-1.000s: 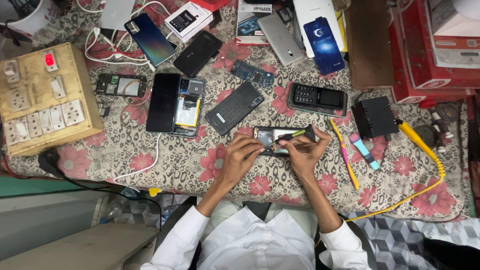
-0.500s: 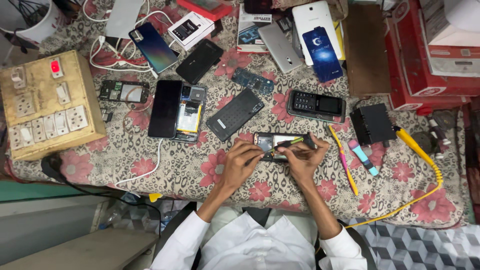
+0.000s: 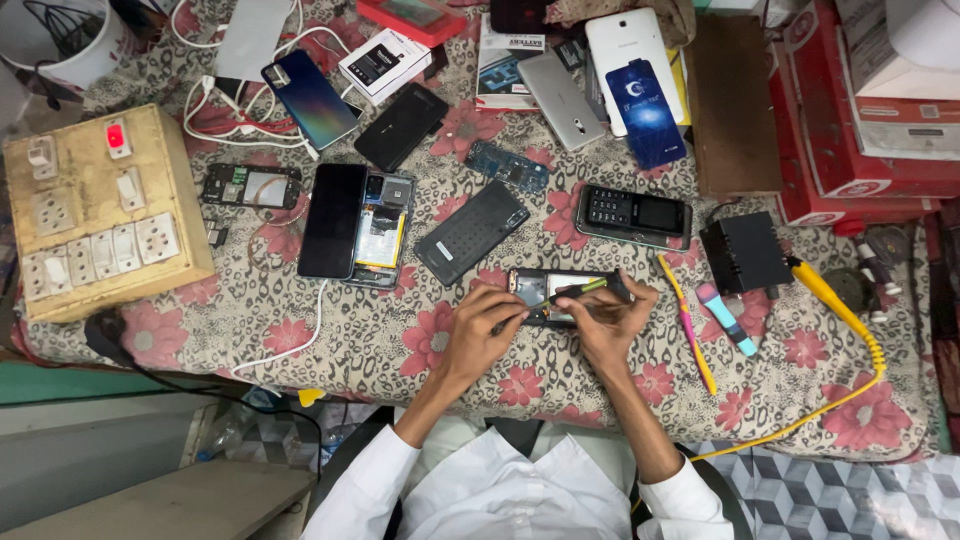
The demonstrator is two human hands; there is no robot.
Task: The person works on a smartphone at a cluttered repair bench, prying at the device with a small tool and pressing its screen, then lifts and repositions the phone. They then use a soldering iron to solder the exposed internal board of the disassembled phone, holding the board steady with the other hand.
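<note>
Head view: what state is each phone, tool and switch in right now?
Opened phone: back off, insides showing, held by left hand.
Tool: held in right hand, tip on the opened phone.
Second opened phone: back off, lying flat.
Keypad phone: screen dark.
Switchboard: red light on.
Pink screwdriver: lying untouched.

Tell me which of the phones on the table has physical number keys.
The black keypad phone, lying just beyond the opened phone that both hands work on. It alone shows a button pad beside a small screen; the others are touchscreen slabs or opened bodies.
</note>
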